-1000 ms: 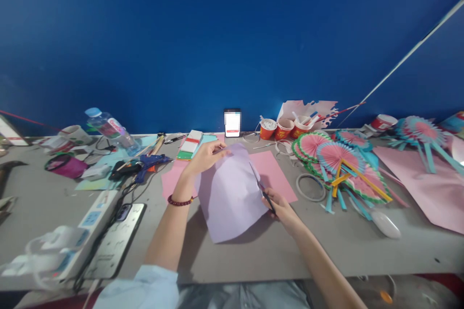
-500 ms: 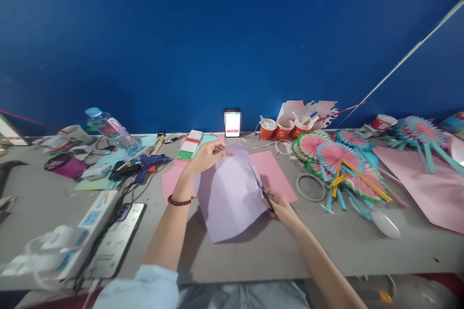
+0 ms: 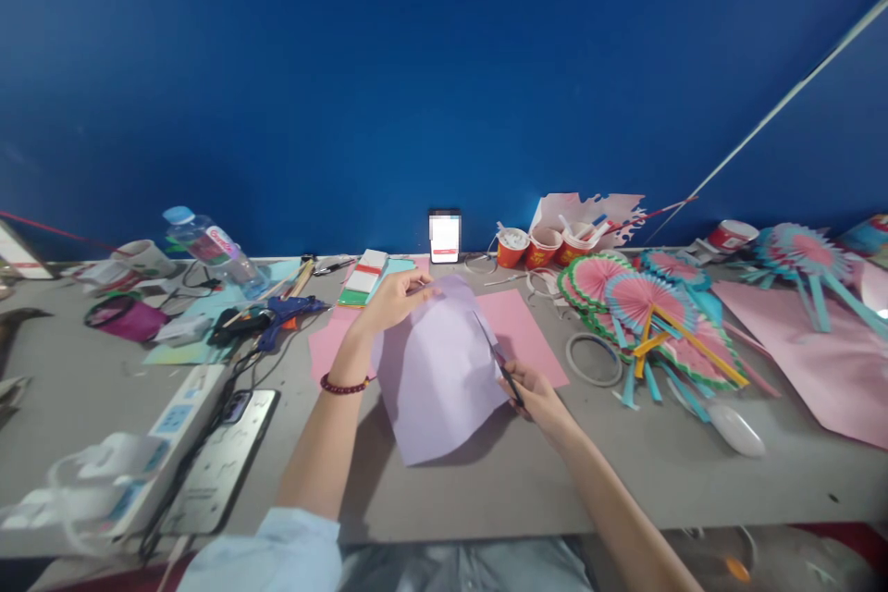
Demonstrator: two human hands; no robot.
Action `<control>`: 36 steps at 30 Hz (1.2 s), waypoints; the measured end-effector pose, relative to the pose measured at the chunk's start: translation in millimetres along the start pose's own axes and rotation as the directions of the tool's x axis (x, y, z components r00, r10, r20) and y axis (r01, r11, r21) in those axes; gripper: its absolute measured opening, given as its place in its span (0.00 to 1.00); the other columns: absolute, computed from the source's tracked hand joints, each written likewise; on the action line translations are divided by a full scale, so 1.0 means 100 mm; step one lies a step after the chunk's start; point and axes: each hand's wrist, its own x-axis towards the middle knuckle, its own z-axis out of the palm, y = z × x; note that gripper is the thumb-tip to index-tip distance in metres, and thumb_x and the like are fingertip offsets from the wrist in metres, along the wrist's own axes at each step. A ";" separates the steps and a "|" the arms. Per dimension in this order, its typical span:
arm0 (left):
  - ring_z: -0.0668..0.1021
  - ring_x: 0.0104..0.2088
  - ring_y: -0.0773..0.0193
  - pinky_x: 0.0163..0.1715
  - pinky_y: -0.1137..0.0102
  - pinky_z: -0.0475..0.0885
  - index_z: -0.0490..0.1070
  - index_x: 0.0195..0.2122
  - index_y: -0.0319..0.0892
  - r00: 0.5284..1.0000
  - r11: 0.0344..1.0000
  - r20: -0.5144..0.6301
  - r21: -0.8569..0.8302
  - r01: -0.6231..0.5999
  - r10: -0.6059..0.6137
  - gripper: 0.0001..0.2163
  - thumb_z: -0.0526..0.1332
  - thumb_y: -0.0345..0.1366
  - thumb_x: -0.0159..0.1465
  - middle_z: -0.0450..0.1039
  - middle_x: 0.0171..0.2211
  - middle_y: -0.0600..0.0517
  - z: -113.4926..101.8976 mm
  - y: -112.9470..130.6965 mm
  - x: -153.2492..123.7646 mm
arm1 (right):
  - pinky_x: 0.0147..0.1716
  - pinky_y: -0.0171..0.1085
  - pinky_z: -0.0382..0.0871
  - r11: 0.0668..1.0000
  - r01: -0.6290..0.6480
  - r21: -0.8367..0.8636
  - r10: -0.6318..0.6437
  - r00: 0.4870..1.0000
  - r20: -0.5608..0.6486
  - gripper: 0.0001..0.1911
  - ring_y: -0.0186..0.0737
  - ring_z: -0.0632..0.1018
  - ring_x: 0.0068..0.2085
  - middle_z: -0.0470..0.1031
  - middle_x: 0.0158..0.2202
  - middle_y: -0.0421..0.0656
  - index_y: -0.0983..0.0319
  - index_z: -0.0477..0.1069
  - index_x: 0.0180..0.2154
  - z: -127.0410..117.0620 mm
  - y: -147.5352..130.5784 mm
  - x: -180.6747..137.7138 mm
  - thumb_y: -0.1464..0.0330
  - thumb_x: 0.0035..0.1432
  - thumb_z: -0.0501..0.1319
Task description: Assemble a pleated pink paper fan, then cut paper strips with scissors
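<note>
A sheet of purple paper (image 3: pixel 440 379) is held up at a slant over the grey table (image 3: pixel 499 499). My left hand (image 3: pixel 397 299) pinches its upper left edge, and a dark red bead bracelet circles that wrist. In my right hand (image 3: pixel 531 393) is a pair of scissors (image 3: pixel 511 381) with black handles. The blades lie along the right part of the purple sheet, pointing up and left. Pink paper (image 3: pixel 524 338) lies flat behind and beneath the purple sheet, partly covered by it.
Folded paper fans (image 3: pixel 652 301) and a roll of tape (image 3: pixel 594 359) lie to the right, near red paper cups (image 3: pixel 545 247). On the left are a power strip (image 3: pixel 177 425), a phone (image 3: pixel 222 462), a blue glue gun (image 3: pixel 284 314) and a bottle (image 3: pixel 215 245). A lit phone (image 3: pixel 445 238) stands at the wall.
Hardly anything differs. The scissors and the purple paper's right edge have shifted very slightly; my left hand stays in place.
</note>
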 end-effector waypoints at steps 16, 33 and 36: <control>0.75 0.28 0.63 0.27 0.71 0.66 0.74 0.34 0.41 1.000 1.000 -0.004 -0.004 0.014 -0.014 0.17 0.61 0.51 0.58 0.78 0.31 0.50 0.01 -0.04 0.00 | 0.13 0.27 0.44 1.000 0.023 -0.010 -0.023 1.000 0.011 0.21 0.25 0.58 0.15 0.55 0.16 0.29 0.59 0.61 0.28 -0.03 0.00 -0.01 0.55 0.40 0.69; 0.75 0.28 0.63 0.26 0.72 0.65 0.75 0.35 0.39 1.000 1.000 -0.010 -0.012 0.025 -0.025 0.19 0.62 0.52 0.57 0.77 0.29 0.50 0.02 -0.09 0.03 | 0.13 0.26 0.42 0.999 0.026 -0.028 -0.027 0.999 -0.042 0.26 0.25 0.60 0.15 0.58 0.16 0.31 0.59 0.60 0.26 0.02 -0.08 -0.05 0.50 0.35 0.69; 0.75 0.27 0.64 0.26 0.72 0.65 0.74 0.35 0.39 0.999 0.999 -0.017 -0.030 0.042 -0.043 0.19 0.62 0.52 0.56 0.77 0.28 0.50 0.03 -0.10 0.04 | 0.12 0.26 0.41 1.000 0.026 0.017 -0.025 0.998 -0.057 0.26 0.24 0.59 0.14 0.56 0.16 0.30 0.59 0.60 0.26 0.04 -0.10 -0.06 0.50 0.35 0.70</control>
